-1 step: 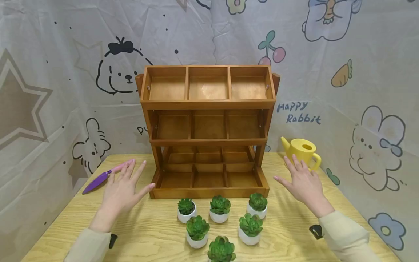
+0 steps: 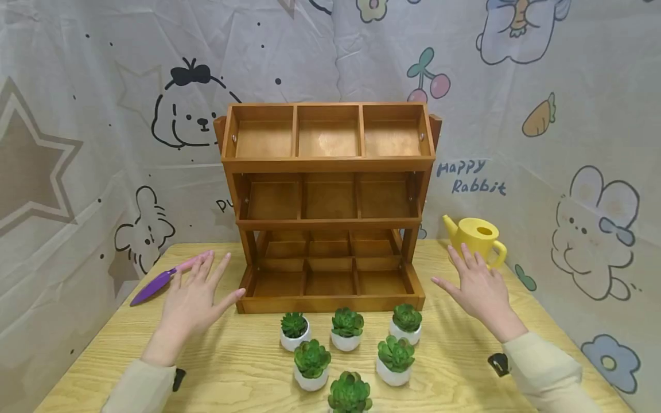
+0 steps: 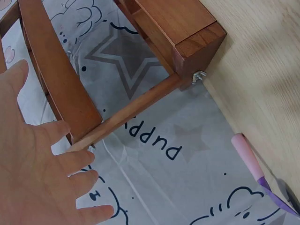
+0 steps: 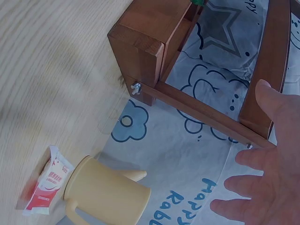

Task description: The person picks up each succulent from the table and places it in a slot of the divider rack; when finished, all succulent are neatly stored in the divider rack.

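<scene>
My left hand (image 2: 192, 304) is spread with straight fingers and holds nothing. Its fingertips overlap the pink handle of a small purple-bladed trowel (image 2: 155, 285) in the head view. My right hand (image 2: 480, 289), also spread and holding nothing, is nearest a yellow watering can (image 2: 472, 234). Between the hands stands a three-tier wooden shelf (image 2: 328, 166) divided into compartments, with no pots in them. In front of it sit several small succulents in white pots, among them one at the left (image 2: 294, 331), one in the middle (image 2: 347, 329) and one at the right (image 2: 405, 324).
A red-and-white packet (image 4: 48, 182) lies beside the watering can in the right wrist view. Printed cloth (image 2: 124, 115) hangs behind and along both sides of the light wooden table (image 2: 232, 367). One succulent (image 2: 350, 392) is cut off by the head view's lower edge.
</scene>
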`<action>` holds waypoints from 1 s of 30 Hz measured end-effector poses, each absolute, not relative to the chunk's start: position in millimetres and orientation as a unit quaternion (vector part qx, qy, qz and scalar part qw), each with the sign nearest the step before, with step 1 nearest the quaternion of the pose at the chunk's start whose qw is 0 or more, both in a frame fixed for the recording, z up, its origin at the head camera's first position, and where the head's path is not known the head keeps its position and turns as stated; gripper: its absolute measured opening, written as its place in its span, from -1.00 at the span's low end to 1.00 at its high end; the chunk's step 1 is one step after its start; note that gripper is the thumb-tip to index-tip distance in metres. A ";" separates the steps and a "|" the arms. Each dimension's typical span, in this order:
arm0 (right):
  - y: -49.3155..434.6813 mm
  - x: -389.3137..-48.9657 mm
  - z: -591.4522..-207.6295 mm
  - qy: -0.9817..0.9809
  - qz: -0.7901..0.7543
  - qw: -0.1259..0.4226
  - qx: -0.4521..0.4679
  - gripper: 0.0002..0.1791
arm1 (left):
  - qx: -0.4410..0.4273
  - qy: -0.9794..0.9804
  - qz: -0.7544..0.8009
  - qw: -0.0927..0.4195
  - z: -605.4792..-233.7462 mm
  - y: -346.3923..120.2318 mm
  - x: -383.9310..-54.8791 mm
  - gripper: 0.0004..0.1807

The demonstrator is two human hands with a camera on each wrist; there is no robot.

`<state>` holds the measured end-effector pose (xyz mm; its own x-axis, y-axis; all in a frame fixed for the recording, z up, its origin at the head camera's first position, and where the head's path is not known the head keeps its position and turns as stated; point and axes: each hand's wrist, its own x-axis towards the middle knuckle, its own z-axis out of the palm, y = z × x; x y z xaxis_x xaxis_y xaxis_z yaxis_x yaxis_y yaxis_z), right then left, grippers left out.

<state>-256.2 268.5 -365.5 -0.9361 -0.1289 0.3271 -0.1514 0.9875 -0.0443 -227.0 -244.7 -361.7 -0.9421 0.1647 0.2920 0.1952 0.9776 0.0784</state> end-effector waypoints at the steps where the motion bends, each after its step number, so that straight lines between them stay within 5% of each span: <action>1: 268.4 -256.0 -365.6 -0.983 0.035 0.163 0.072 -0.06 | -0.091 -0.984 -0.055 0.143 -361.8 -244.7 -226.4 -0.09; 21: 265.9 -257.4 -365.9 -0.977 0.080 0.184 0.071 -0.10 | -0.112 -0.976 -0.074 0.171 -362.3 -239.6 -224.7 -0.09; 30: 266.4 -258.2 -368.6 -0.970 0.156 0.170 0.073 -0.16 | -0.159 -0.962 -0.175 0.136 -370.5 -226.8 -223.3 -0.08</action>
